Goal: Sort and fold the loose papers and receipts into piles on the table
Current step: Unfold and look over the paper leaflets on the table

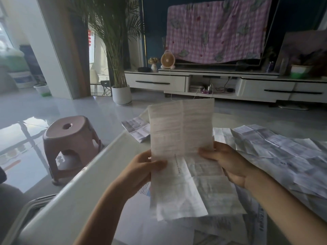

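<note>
I hold a long printed paper sheet (180, 131) upright above the white table (85, 188); it has a vertical crease down its middle. My left hand (146, 167) pinches its left edge with thumb in front. My right hand (228, 161) grips its right edge, thumb on the front. Loose creased papers (208, 197) lie on the table under my hands. A wide spread of crumpled sheets (276, 152) covers the table to the right. A folded printed paper (138, 128) lies at the table's far left corner.
A pink plastic stool (70, 142) stands on the floor left of the table. Beyond are a potted palm (120, 92), a white TV cabinet (212, 82) and a screen draped with a pink checked cloth (217, 30).
</note>
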The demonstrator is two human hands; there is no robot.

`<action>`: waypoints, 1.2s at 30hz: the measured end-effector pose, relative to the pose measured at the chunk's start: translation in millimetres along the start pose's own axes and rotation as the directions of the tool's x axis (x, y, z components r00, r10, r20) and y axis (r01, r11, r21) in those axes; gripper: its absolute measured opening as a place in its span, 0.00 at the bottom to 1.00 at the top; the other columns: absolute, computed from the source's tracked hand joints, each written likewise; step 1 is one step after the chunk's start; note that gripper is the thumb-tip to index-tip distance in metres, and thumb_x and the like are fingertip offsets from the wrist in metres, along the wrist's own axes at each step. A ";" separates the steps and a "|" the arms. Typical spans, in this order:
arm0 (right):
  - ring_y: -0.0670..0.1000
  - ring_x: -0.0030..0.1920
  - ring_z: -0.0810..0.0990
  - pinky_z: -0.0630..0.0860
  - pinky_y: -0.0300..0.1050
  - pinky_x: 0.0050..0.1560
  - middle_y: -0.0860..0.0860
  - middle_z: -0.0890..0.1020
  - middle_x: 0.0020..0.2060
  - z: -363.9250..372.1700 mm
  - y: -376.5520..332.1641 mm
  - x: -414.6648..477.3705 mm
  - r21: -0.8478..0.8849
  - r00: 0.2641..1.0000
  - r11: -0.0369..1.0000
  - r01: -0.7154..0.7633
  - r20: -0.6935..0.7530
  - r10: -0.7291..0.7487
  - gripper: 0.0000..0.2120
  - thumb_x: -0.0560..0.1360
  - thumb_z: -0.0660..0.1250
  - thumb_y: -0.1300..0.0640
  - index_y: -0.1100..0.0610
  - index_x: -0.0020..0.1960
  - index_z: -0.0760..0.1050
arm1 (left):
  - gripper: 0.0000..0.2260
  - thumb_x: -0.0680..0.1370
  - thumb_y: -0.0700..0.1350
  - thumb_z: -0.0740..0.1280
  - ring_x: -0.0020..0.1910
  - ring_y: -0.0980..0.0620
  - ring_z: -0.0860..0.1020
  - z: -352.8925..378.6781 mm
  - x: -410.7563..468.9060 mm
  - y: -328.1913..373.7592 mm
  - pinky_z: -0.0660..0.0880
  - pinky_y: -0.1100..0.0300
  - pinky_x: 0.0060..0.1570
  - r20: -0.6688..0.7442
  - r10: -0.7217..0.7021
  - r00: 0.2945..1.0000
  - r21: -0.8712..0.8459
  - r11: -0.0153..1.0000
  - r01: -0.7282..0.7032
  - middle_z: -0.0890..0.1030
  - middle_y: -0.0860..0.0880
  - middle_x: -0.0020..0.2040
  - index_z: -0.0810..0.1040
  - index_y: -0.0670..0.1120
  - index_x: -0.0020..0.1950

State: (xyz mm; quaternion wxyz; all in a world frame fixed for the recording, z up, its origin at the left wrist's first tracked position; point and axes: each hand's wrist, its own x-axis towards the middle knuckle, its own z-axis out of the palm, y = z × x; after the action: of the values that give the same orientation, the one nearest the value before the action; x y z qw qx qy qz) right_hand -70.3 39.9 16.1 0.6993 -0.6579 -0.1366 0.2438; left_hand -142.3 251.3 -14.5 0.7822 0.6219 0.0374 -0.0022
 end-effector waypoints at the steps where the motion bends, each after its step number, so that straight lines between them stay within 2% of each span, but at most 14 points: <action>1: 0.50 0.42 0.84 0.81 0.40 0.42 0.54 0.85 0.45 -0.6 0.8 -0.5 0.022 1.000 1.000 0.000 0.001 0.000 0.09 0.76 0.62 0.66 0.59 0.52 0.78 | 0.09 0.69 0.33 0.71 0.44 0.46 0.83 0.6 -1.0 -2.2 0.79 0.51 0.48 -0.011 -0.003 1.000 0.019 1.000 0.003 0.84 0.41 0.47 0.83 0.41 0.48; 4: 0.51 0.40 0.84 0.81 0.41 0.39 0.57 0.84 0.43 -5.4 6.2 2.8 0.100 1.000 0.995 -0.017 -0.010 0.018 0.12 0.74 0.59 0.71 0.62 0.51 0.78 | 0.12 0.76 0.36 0.65 0.43 0.46 0.81 5.8 -1.6 -4.6 0.76 0.47 0.52 -0.117 0.002 0.993 0.088 0.996 0.008 0.84 0.43 0.43 0.85 0.47 0.40; 9: 0.48 0.33 0.83 0.78 0.36 0.31 0.56 0.84 0.34 -10.2 12.0 -2.4 0.108 1.000 0.994 -0.007 -0.007 0.007 0.09 0.74 0.59 0.74 0.66 0.48 0.75 | 0.05 0.75 0.38 0.68 0.37 0.53 0.82 10.5 -5.0 -1.5 0.79 0.59 0.39 -0.071 0.024 0.997 0.108 0.994 -0.016 0.84 0.47 0.39 0.84 0.43 0.42; 11: 0.45 0.32 0.82 0.76 0.34 0.29 0.57 0.84 0.38 -13.1 12.7 -3.4 0.040 0.999 0.999 0.026 -0.026 -0.025 0.17 0.75 0.54 0.76 0.61 0.40 0.76 | 0.08 0.68 0.34 0.70 0.34 0.54 0.81 11.4 -8.1 2.0 0.77 0.63 0.34 -0.052 0.056 0.997 0.064 0.997 -0.053 0.83 0.48 0.36 0.84 0.46 0.37; 14: 0.46 0.35 0.80 0.75 0.35 0.33 0.57 0.83 0.42 -14.7 16.6 -2.2 -0.095 0.997 0.993 0.066 -0.022 -0.068 0.23 0.72 0.52 0.78 0.58 0.31 0.75 | 0.10 0.72 0.35 0.64 0.32 0.52 0.78 12.9 -5.5 6.9 0.73 0.62 0.32 -0.051 -0.006 0.999 -0.059 0.998 0.003 0.81 0.44 0.39 0.83 0.45 0.37; 17: 0.40 0.25 0.76 0.72 0.29 0.28 0.48 0.76 0.25 -11.9 13.6 -2.0 -0.141 0.983 0.978 0.153 -0.080 -0.166 0.18 0.69 0.53 0.80 0.62 0.31 0.70 | 0.14 0.70 0.47 0.63 0.37 0.45 0.77 10.1 -3.0 6.7 0.72 0.57 0.36 -0.017 -0.117 0.993 -0.240 0.965 0.109 0.80 0.40 0.42 0.82 0.42 0.48; 20: 0.46 0.30 0.77 0.75 0.35 0.34 0.50 0.79 0.28 -9.8 12.2 -4.9 -0.191 0.964 0.957 0.217 -0.112 -0.241 0.19 0.70 0.61 0.78 0.58 0.29 0.74 | 0.18 0.78 0.52 0.57 0.44 0.45 0.82 11.1 -8.5 2.2 0.79 0.58 0.39 0.107 -0.151 0.983 -0.148 0.975 0.166 0.83 0.42 0.50 0.81 0.42 0.55; 23: 0.56 0.36 0.75 0.73 0.44 0.40 0.58 0.81 0.38 -13.6 4.5 -9.2 -0.307 0.985 0.940 0.152 -0.032 -0.170 0.22 0.74 0.56 0.74 0.54 0.35 0.80 | 0.09 0.73 0.39 0.68 0.40 0.49 0.82 12.1 -7.1 -3.0 0.79 0.61 0.39 0.028 -0.093 0.995 -0.002 0.996 0.093 0.83 0.41 0.47 0.81 0.39 0.51; 28: 0.54 0.47 0.82 0.77 0.46 0.48 0.57 0.84 0.47 -18.1 -34.7 -13.7 -0.296 0.986 0.941 0.166 0.032 -0.164 0.12 0.78 0.54 0.64 0.59 0.54 0.75 | 0.11 0.68 0.38 0.71 0.44 0.47 0.82 9.7 -7.5 0.6 0.80 0.58 0.43 0.064 -0.020 0.998 0.029 0.999 0.019 0.83 0.40 0.48 0.82 0.41 0.50; 29: 0.51 0.47 0.82 0.77 0.44 0.49 0.55 0.84 0.49 -13.4 -38.3 -13.2 -0.393 0.985 0.903 0.173 0.075 -0.156 0.10 0.79 0.58 0.58 0.58 0.57 0.75 | 0.12 0.68 0.39 0.70 0.44 0.46 0.82 12.7 -9.2 2.1 0.79 0.57 0.42 0.084 -0.026 0.996 0.056 0.998 0.021 0.83 0.40 0.48 0.83 0.41 0.50; 31: 0.45 0.50 0.79 0.75 0.38 0.48 0.49 0.81 0.52 -1.2 -39.6 -10.5 -0.659 0.980 0.739 0.138 0.201 -0.004 0.22 0.71 0.68 0.46 0.55 0.61 0.73 | 0.12 0.67 0.41 0.71 0.42 0.47 0.82 18.8 -11.4 5.2 0.80 0.57 0.41 0.102 -0.039 0.994 0.131 0.991 0.025 0.83 0.40 0.48 0.83 0.43 0.50; 32: 0.46 0.51 0.79 0.76 0.38 0.49 0.49 0.80 0.53 4.7 -37.4 -8.8 -0.729 0.969 0.676 0.106 0.229 0.095 0.27 0.67 0.71 0.45 0.55 0.62 0.73 | 0.11 0.67 0.41 0.73 0.41 0.48 0.82 21.2 -11.6 5.6 0.80 0.58 0.40 0.111 -0.039 0.993 0.161 0.987 0.020 0.84 0.41 0.46 0.84 0.44 0.48; 34: 0.51 0.49 0.82 0.79 0.44 0.50 0.55 0.83 0.52 10.9 -31.3 -7.3 -0.708 0.947 0.705 0.042 0.253 0.197 0.22 0.67 0.75 0.54 0.60 0.58 0.77 | 0.05 0.68 0.44 0.73 0.37 0.50 0.82 25.3 -14.7 7.9 0.80 0.60 0.37 0.095 -0.030 0.995 0.182 0.983 0.012 0.84 0.43 0.42 0.85 0.45 0.43; 36: 0.53 0.44 0.83 0.80 0.46 0.47 0.57 0.84 0.47 6.7 -25.1 -6.0 -0.604 0.967 0.795 0.055 0.232 0.109 0.14 0.68 0.74 0.60 0.63 0.52 0.79 | 0.13 0.73 0.51 0.65 0.33 0.53 0.81 22.5 -13.3 9.2 0.78 0.63 0.34 0.043 -0.043 0.998 0.085 0.996 0.039 0.83 0.45 0.37 0.85 0.46 0.37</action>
State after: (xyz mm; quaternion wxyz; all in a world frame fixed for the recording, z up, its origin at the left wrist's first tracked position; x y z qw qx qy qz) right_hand -74.8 42.1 42.3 0.4250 -0.8117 -0.2865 0.2799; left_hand -153.8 230.9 0.3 0.7558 0.6532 0.0325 -0.0339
